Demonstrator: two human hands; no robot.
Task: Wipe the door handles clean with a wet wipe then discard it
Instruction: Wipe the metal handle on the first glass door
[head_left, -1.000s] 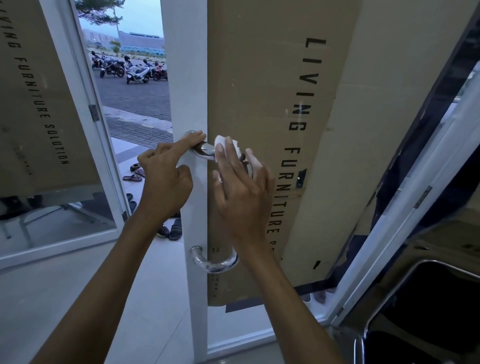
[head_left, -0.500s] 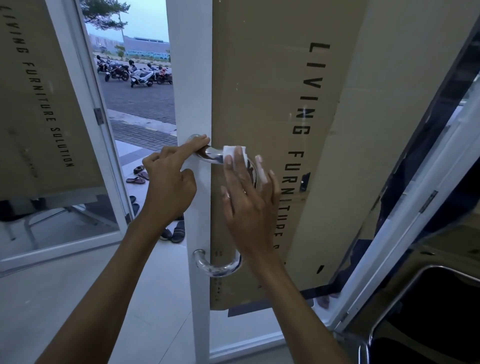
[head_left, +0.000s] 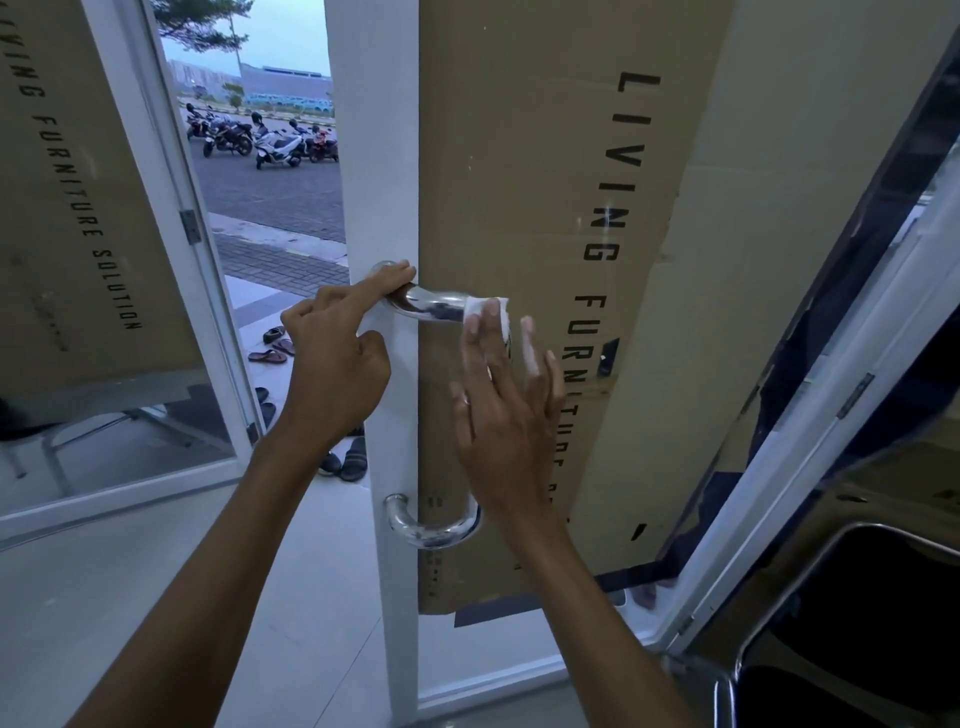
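A curved chrome door handle (head_left: 432, 305) is fixed to the white frame of the door (head_left: 378, 156), with its lower bend (head_left: 431, 526) showing below my wrist. My right hand (head_left: 506, 395) presses a white wet wipe (head_left: 485, 310) against the handle's upper right bend, fingers spread over it. The middle of the handle is hidden behind that hand. My left hand (head_left: 337, 358) rests its index finger on the handle's top end where it meets the frame, the other fingers curled.
Brown cardboard (head_left: 550, 208) printed with black letters covers the door glass. A second white door (head_left: 130, 208) stands open at the left. Sandals (head_left: 270, 353) lie on the tiled step outside, motorbikes (head_left: 260, 137) beyond. A dark metal-framed chair (head_left: 831, 623) is at the lower right.
My right hand has slid the wipe to the right along the handle's upper bend, baring more chrome beside my left index finger. My left hand has stayed put.
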